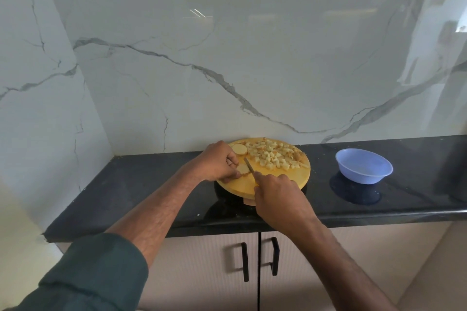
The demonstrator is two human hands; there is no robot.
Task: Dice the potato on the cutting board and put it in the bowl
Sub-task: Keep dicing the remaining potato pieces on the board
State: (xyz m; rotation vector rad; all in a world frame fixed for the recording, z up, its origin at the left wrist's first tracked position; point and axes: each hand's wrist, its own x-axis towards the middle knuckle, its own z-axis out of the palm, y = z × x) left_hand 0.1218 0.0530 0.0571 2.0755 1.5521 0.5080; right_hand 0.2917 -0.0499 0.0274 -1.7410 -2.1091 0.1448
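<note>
Two hands | left hand (217,162) pinches potato slice (244,169) | right hand (276,197) grips knife (249,165)

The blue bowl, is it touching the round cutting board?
Apart. The head view shows a plain strip of black counter between the blue bowl and the round cutting board's right edge.
</note>
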